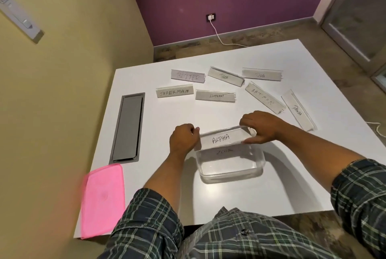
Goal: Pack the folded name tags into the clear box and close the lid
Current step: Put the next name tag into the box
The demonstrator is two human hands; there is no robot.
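A folded name tag marked ALPHA point(223, 138) is held over the far rim of the clear box point(259, 166). My left hand point(183, 138) grips its left end and my right hand point(261, 127) grips its right end. The box sits open on the white table, and faint writing shows through its far wall. Several more folded tags lie beyond: BITTER point(187, 76), SUPERMAN point(174, 91), ELEPHANT point(215, 95), TIGER point(225, 76), DOG point(262, 74), BATMAN point(264, 98) and PANDA point(297, 110). The pink lid point(103, 200) lies flat at the table's near left corner.
A grey cable hatch point(127, 128) is set into the table point(229, 202) on the left. A yellow wall runs close along the table's left side. A white cable point(376, 127) lies at the table's right edge. My checked sleeves and shirt fill the bottom of the view.
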